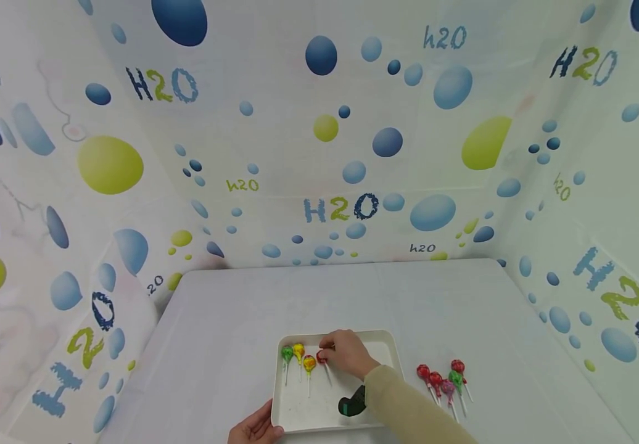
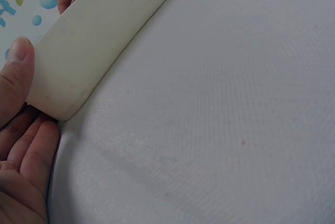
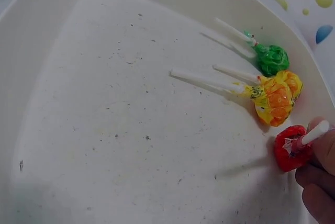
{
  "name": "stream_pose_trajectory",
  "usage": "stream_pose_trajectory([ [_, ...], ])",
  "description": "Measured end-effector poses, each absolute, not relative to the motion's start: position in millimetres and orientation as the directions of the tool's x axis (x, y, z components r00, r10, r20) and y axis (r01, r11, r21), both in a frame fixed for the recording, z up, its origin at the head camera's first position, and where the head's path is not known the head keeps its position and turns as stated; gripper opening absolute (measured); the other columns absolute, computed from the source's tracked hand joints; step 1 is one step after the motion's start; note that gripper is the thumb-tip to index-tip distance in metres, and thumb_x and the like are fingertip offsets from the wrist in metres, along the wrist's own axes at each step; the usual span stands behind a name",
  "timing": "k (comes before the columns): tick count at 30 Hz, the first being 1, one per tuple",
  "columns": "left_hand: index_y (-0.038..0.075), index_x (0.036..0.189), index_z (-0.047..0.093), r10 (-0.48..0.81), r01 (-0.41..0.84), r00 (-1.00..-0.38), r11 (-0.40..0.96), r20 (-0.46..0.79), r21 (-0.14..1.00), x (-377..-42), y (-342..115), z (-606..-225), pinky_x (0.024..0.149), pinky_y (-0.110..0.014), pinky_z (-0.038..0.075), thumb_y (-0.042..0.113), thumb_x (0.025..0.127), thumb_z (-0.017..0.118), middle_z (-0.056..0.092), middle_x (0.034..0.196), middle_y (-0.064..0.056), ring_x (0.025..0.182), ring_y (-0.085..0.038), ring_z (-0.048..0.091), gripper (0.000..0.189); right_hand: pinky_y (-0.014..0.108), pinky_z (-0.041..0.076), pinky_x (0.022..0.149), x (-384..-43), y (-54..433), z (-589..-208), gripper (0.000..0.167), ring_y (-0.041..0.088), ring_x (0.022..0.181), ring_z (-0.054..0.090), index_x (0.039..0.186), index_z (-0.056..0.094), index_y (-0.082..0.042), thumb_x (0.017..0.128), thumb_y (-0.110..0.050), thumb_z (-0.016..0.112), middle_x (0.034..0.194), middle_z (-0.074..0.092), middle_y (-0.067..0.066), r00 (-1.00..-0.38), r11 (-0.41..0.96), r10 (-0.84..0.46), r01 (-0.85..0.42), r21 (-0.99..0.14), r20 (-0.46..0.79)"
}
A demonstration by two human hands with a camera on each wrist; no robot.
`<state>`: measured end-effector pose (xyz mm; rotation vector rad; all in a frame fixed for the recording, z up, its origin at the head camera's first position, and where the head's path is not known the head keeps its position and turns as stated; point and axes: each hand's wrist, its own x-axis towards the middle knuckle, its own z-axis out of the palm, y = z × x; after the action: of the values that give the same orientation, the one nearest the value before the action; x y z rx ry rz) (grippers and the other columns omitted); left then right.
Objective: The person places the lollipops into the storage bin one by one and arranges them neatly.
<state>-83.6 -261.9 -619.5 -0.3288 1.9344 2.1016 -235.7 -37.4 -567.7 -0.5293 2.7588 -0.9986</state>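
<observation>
A white tray (image 1: 303,416) lies on the table in the head view. My left hand (image 1: 255,425) grips its near left corner; in the left wrist view the thumb (image 2: 18,72) is against the tray wall (image 2: 89,46), with fingers curled at the corner. Inside the tray, toward the far side, my right hand (image 1: 351,354) pinches a red lollipop (image 3: 291,149) by its wrapped head, the white stick pointing toward me. Just left of it lie a yellow-orange lollipop (image 1: 309,362), a yellow lollipop (image 1: 298,349) and a green lollipop (image 1: 287,353) at the far left corner.
Right of the tray, a cluster of several lollipops (image 1: 448,386) in red, green and pink lies on the white table (image 1: 225,327). Sheets printed with bubbles and H2O wall in the table (image 1: 342,246) on its left, back and right. A black band (image 1: 353,402) surrounds the right wrist.
</observation>
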Motion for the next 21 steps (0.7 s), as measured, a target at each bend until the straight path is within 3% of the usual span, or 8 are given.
stream_pose_trajectory([
  [5, -0.021, 0.148, 0.029, 0.049, -0.348, -0.937, -0.08, -0.345, 0.934, -83.7, -262.5, -621.2, 0.098, -0.035, 0.062, 0.022, 0.084, 0.086, 0.044, 0.148, -0.038, 0.132, -0.042, 0.058, 0.097, 0.033, 0.063, 0.085, -235.9, -36.8, -570.2, 0.012, 0.012, 0.085, 0.061, 0.103, 0.079, -0.01, 0.091, -0.014, 0.077, 0.094, 0.076, -0.001, -0.917, 0.719, -0.398, -0.287, -0.633, -0.036],
  [14, -0.021, 0.148, 0.028, 0.057, -0.354, -0.935, -0.083, -0.35, 0.932, -83.9, -263.9, -620.8, 0.098, -0.037, 0.062, 0.024, 0.083, 0.087, 0.044, 0.149, -0.038, 0.131, -0.041, 0.059, 0.098, 0.025, 0.058, 0.074, -231.7, -33.5, -568.4, 0.009, 0.008, 0.077, 0.057, 0.09, 0.079, -0.015, 0.086, -0.02, 0.084, 0.084, 0.072, -0.007, -0.913, 0.714, -0.405, -0.281, -0.641, -0.051],
  [21, -0.021, 0.148, 0.029, 0.042, -0.349, -0.937, -0.074, -0.346, 0.934, -83.7, -262.7, -619.3, 0.097, -0.036, 0.062, 0.024, 0.083, 0.087, 0.045, 0.148, -0.038, 0.13, -0.041, 0.059, 0.098, 0.024, 0.06, 0.074, -228.5, -32.5, -563.9, 0.016, 0.008, 0.077, 0.057, 0.096, 0.078, -0.012, 0.085, -0.02, 0.085, 0.085, 0.071, -0.006, -0.909, 0.701, -0.412, -0.271, -0.66, -0.063],
])
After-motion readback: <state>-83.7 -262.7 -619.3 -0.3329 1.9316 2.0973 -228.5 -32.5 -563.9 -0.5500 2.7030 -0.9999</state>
